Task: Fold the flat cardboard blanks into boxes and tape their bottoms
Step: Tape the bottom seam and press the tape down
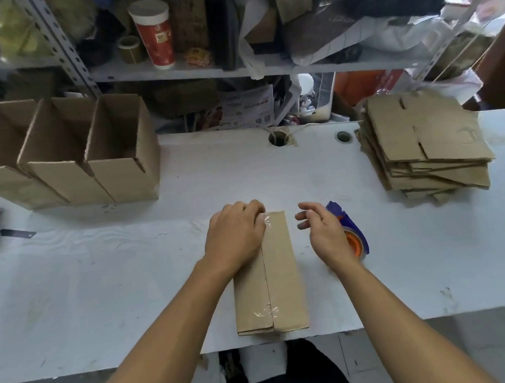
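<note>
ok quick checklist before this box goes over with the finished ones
1. Tape runs the whole seam: ok, film shows at both ends.
2. Far end pressed down: ok, left hand rests on it.
3. Right hand free: ok, open, holding nothing.
4. Dispenser out of the way: ok, on the table right of the box.
5. Room beside the three finished boxes: ok, bare table to their right.
6. Tape stuck firmly: cannot tell.

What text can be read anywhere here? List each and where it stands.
None reads clearly.
Red paper cup on the shelf: pale emblem, blurred.
Printed leaflets behind the table: print too small.
Top flat cardboard blank: faint stamp, illegible.
</note>
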